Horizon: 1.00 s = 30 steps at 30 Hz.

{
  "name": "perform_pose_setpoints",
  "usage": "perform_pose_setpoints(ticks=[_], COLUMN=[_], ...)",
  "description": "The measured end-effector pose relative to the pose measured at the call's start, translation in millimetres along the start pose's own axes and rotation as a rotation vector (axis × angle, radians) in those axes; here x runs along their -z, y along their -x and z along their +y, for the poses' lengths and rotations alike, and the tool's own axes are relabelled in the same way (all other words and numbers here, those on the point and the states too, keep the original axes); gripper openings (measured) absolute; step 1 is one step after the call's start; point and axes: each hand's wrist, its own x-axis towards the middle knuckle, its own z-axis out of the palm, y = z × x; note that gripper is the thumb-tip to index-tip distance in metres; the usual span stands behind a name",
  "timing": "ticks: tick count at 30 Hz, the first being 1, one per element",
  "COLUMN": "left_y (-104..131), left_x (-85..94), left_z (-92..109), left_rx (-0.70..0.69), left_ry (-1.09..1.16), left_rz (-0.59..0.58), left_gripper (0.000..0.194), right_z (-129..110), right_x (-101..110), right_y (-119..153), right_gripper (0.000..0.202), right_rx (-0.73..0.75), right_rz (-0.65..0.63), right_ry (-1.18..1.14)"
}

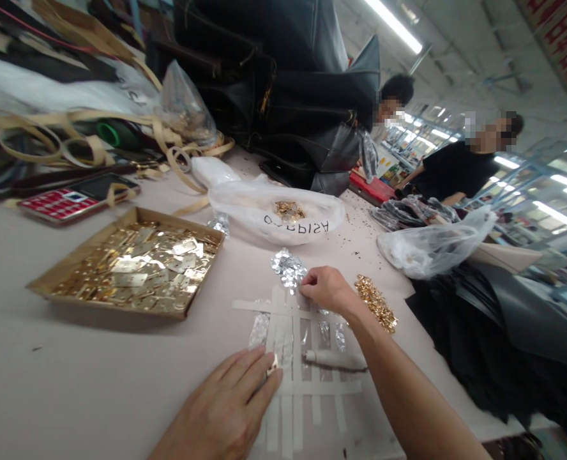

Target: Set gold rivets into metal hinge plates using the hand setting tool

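Note:
My left hand [233, 396] lies low over the table, its fingers together and a small gold metal plate [272, 365] held at the thumb and fingertips, partly covered by them. Beneath it are strips of pale tape [288, 383] stuck in a criss-cross. My right hand [329, 287] is closed in a pinch at the edge of a pile of silver discs [287, 267]; whatever sits between its fingertips is hidden. Near my right forearm lie a heap of small gold pieces [375, 303] and a pale, handle-like rod [336, 360].
At the left stands a cardboard tray [48, 291] of gold plates, with a red-patterned phone-like object [66, 203] behind it. An open plastic bag [245, 207] holds gold parts. Black bags [307, 96] fill the back; black sheets [475, 345] lie right. Two people [456, 166] are beyond.

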Motion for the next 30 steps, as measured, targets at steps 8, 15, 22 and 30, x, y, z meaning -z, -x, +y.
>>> perform_pose_setpoints(ticks=[8,15,22,30], left_y=[-1.3,-2.2,-1.3,-1.4], left_x=[7.7,9.5,10.0,11.7], left_z=[11.6,12.7,13.5,12.3], left_rx=[0.114,0.106,0.124,0.103], left_ry=[0.098,0.086,0.116,0.105], left_rz=[-0.119,-0.172,-0.197,-0.213], left_gripper=[0.044,0.046,0.049,0.046], right_z=[-7.8,-19.3,-27.0,-30.8], right_x=[-9.0,-21.0,-22.4,-16.8], right_y=[70.1,93.1,85.7,86.8], right_gripper=[0.015,0.020,0.019,0.016], right_rx=[0.158,0.329,0.306,0.423], right_rz=[-0.218,-0.350,-0.406,-0.343], right_ry=[-0.360,-0.253,-0.210,-0.041])
